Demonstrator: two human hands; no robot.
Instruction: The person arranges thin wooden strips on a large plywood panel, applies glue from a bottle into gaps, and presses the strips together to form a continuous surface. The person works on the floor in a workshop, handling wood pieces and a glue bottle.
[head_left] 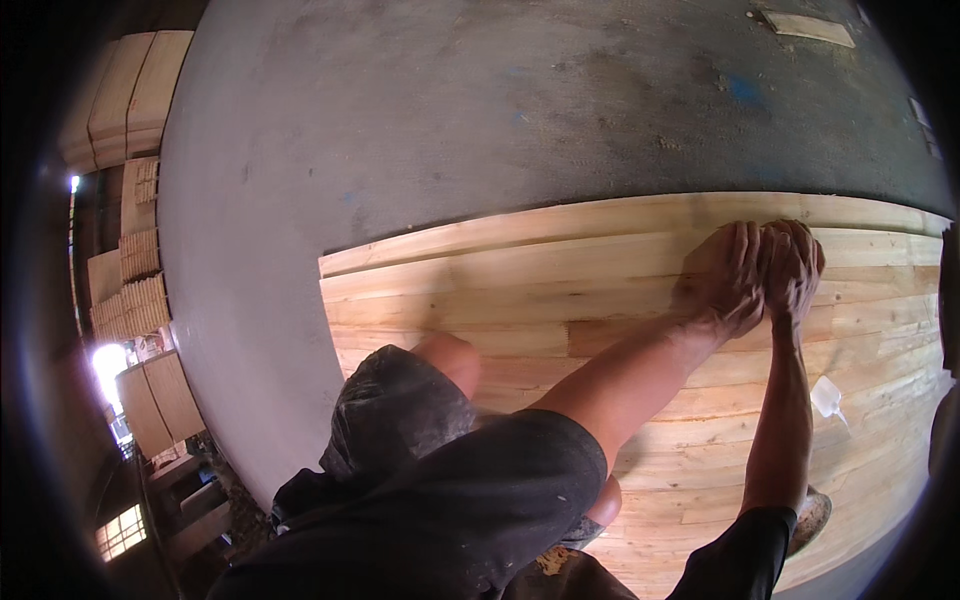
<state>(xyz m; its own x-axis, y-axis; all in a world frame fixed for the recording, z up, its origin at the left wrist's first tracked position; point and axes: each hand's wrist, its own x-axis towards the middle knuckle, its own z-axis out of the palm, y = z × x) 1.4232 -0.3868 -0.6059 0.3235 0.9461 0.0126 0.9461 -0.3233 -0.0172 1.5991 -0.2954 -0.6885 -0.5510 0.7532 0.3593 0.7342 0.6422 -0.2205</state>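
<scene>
Left hand (722,275) and right hand (793,262) touching, fingers curled, pressed on wooden panel (560,300) at 2 o'clock; held item not discernible. Grey floor (420,110) at 12.

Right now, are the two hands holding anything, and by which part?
It cannot be told: the left hand and right hand press together, fingers curled, on the pale jointed wooden panel; anything under them is hidden.

Both arms stretched fwd, left hand (722,272) & right hand (793,262) pressed together, fingers curled.
</scene>
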